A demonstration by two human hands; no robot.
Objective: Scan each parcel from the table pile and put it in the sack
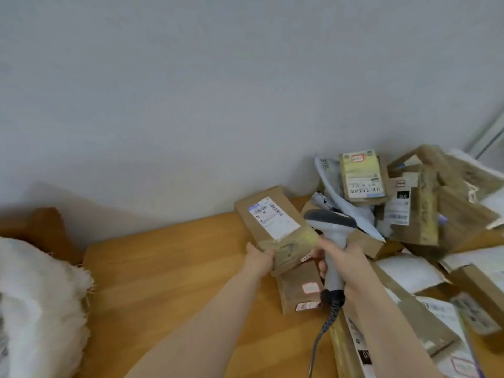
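Two hands are busy in the head view, which is the only view here. The left hand (259, 259) grips the near end of a long flat cardboard parcel (268, 233), with its fingers curled round the edge. It holds the parcel up off the wooden table (163, 268), tilted so the far end points at the grey wall (218, 91). The parcel's white shipping label (274, 217) faces up, barcodes near its far end.

The right hand (347, 264) is wrapped tight round the handle of a grey barcode scanner (331, 227). The scanner's head sits just right of the parcel and seems to be aimed at it. A greenish glow (309, 237) shows on the cardboard just below the label, not on the barcodes. The scanner's dark coiled cable (331, 313) drops from the bottom of the handle toward the near edge.

A smaller brown box (298, 287) with pinkish stickers lies on the table right under the held parcel. The rest of the pile (420, 208) is heaped on the right side against the wall. It has cardboard boxes, white poly mailers and one box with a yellowish label (361, 173) on top. More parcels spill toward the near right corner, pretty blurry.

The white woven sack (38, 296) with its frayed rim is at the near left, well apart from the parcel.
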